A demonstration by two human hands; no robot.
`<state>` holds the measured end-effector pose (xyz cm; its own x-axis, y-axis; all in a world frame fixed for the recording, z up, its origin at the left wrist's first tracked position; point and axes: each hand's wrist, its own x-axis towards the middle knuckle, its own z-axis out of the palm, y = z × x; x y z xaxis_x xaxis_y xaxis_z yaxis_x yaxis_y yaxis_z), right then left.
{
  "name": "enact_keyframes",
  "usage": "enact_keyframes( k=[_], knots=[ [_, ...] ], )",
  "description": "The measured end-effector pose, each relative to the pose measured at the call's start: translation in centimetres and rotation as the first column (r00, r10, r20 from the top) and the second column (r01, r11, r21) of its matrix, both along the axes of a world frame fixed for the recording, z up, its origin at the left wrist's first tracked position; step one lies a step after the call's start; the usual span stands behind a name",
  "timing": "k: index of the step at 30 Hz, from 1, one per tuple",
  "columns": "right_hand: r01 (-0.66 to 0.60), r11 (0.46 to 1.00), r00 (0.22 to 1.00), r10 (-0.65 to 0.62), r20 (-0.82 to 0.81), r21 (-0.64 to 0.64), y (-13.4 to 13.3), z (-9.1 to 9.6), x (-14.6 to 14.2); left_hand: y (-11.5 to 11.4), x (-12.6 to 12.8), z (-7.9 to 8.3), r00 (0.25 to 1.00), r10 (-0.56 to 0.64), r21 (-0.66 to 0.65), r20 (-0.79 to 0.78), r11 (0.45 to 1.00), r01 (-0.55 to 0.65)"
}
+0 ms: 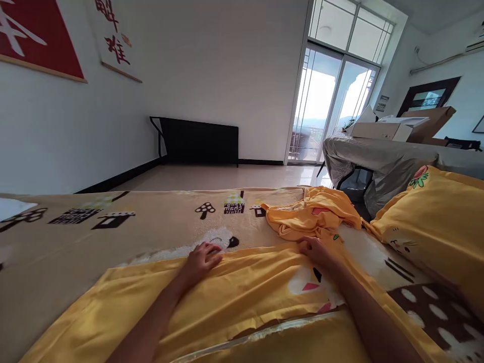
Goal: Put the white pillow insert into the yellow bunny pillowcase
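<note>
A yellow printed cloth [260,287], like a piece of bedding, is spread out in front of me, with a white cartoon face near its right end. Its surface has shallow wrinkles, and a pale strip [260,335] runs along its near side. My left hand [204,257] rests at the far edge, fingers slightly bent and apart. At the same edge further right, my right hand [313,249] has its fingers curled down and closed on the cloth. Just beyond it lies a crumpled orange-yellow garment or cloth [310,212].
Under everything is a beige blanket [159,217] with dark mushroom and house prints. A yellow pillow [438,227] with a flower and cartoon face is at the right. Beyond stand a black folded panel [200,141] against the wall and a covered table [381,151] bearing boxes [378,132].
</note>
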<state>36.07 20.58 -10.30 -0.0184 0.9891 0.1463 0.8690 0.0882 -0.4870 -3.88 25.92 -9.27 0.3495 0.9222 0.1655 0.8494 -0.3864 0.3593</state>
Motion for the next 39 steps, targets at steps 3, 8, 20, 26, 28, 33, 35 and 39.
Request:
enact_keyframes(
  k=[3,8,20,26,28,33,35,39],
  knots=[
    [-0.014,0.999,0.997,0.016,0.071,-0.039,0.3,0.0,0.3,-0.4,-0.3,-0.3,0.999,0.016,-0.023,0.035,1.000,-0.015],
    [0.095,0.995,0.968,-0.089,0.234,-0.013,0.4,0.4,-0.8,-0.6,0.2,0.5,0.997,0.073,-0.001,0.034,0.997,-0.073],
    [0.199,0.980,0.930,-0.198,0.309,0.030,0.6,-0.4,-1.5,-0.7,1.7,-1.2,0.973,0.212,0.211,-0.085,0.959,-0.191],
    [0.117,0.993,0.955,-0.116,0.273,0.011,-1.4,2.4,-2.2,-3.7,3.1,2.2,0.973,0.136,0.202,-0.185,0.974,-0.098],
    [0.043,0.999,0.964,-0.042,0.264,0.005,-2.2,3.1,-4.6,-5.3,5.1,2.6,0.980,0.045,0.129,-0.194,0.991,-0.020],
    [-0.268,0.962,0.939,0.273,0.211,-0.051,-4.2,2.3,-12.1,-7.9,9.5,0.4,0.968,-0.162,-0.065,-0.193,0.986,0.152],
    [-0.285,0.955,0.933,0.297,0.202,-0.087,-5.0,1.6,-11.6,-8.3,8.1,-0.3,0.968,-0.143,-0.107,-0.204,0.987,0.124],
    [-0.076,0.983,0.954,0.121,0.273,-0.169,-7.4,0.4,-2.9,-8.6,-0.9,-0.5,0.972,-0.014,-0.125,-0.235,0.992,-0.016]
  ],
)
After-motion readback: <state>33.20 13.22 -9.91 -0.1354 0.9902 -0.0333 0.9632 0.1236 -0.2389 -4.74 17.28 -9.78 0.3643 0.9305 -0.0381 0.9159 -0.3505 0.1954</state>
